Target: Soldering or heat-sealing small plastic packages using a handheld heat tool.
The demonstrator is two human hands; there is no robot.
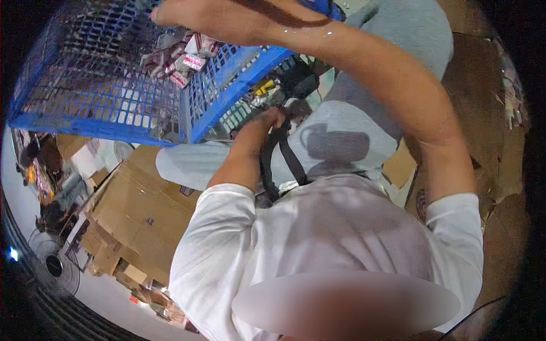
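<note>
My right hand (199,17) reaches across over a blue plastic basket (165,139) at the upper left. Its thumb side shows, but its other fingers run out past the top edge. Below it, several small white-and-red packets (190,61) lie in a heap in the basket. My left hand (272,118) is low between my legs, beside the basket's near right corner, with its fingers curled. What it holds, if anything, is hidden. Just beneath it hang two black straps (291,156) in front of my lap.
Past my left hand sit a black object (301,82) and a small yellow piece (265,88). Flattened brown cardboard (142,210) covers the floor at the left, with more cardboard (500,170) at the right. A round fan-like object (54,264) stands at the lower left.
</note>
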